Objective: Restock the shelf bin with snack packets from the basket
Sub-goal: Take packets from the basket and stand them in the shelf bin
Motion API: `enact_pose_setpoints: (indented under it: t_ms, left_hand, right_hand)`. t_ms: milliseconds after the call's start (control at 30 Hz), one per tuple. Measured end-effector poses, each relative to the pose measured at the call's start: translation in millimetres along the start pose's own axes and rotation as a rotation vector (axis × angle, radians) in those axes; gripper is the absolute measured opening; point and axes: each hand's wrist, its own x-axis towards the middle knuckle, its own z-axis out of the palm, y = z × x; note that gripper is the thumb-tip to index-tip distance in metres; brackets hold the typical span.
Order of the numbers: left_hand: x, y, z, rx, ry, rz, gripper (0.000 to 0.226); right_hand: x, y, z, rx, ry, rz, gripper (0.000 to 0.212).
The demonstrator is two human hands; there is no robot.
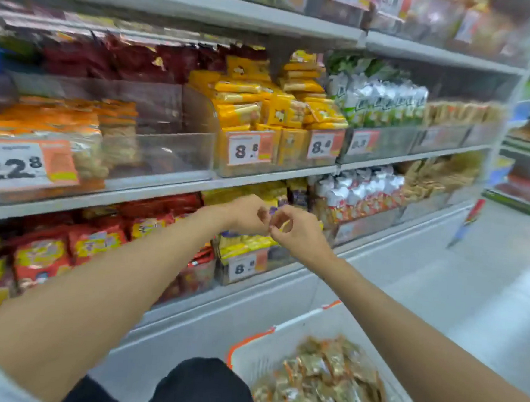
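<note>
Head camera, looking down, and nearest to us is the basket [256,351], white with an orange rim, on the floor by the person's dark-clad knee [203,385]. It is heaped with snack packets [323,384], brownish with green and orange print. All the stock is in there, none of it on its way up.

Beyond the basket and higher, both bare arms reach out to the shelving. The left hand [250,214] and right hand [299,231] meet fingertip to fingertip, the fingers of both curled in. Are they pinching something small between them? There's a scrap of purple and yellow at the join, but through the blur I cannot tell whether it's held or just stock behind.

Just past the hands, straight beyond the basket, sits a clear shelf bin [281,264] with a price tag [242,267] on its front and yellow packets [248,242] inside. Further up, beyond the basket and to its left, is a half-empty clear bin [167,150] beside a stack of orange packets [49,123].

Now the danger. The yellow stock by the hands doesn't look like what's in the basket, so a load could land in the wrong bin. That heap sits high, too, so a hurried grab could spill packets over the rim. And fingers working this close could knock the tag loose.
</note>
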Motion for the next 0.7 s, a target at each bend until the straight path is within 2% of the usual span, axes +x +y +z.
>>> enact_pose_setpoints:
  t_ms: [133, 267, 367, 433, 500, 600, 700]
  left_hand:
    - [22, 10, 94, -0.151, -0.181, -0.062, 0.024]
    - [32, 10, 185, -0.342, -0.329, -0.179, 0.011]
    - [34, 5, 244, -0.435, -0.448, -0.27, 0.012]
    - [34, -4, 278, -0.506, -0.5, -0.349, 0.012]
    - [31, -17, 310, -0.595, -0.519, -0.451, 0.01]
    - [29, -38, 346, -0.655, -0.557, -0.569, 0.01]
    - [36, -51, 365, -0.669, -0.544, -0.641, 0.006]
  right_hand:
    - [-62, 67, 14, 0.052, -0.013, 0.185, 0.005]
    - [-130, 130, 34, 0.103, -0.097, 0.413, 0.007]
    - [-178, 176, 50, 0.074, -0.221, 0.555, 0.008]
    - [-208, 205, 62, 0.03, -0.344, 0.63, 0.015]
    - [-236, 236, 76, -0.035, -0.499, 0.732, 0.009]
    - [-270, 276, 93, -0.176, -0.695, 0.857, 0.036]
    - [-292, 311, 105, -0.247, -0.746, 0.988, 0.075]
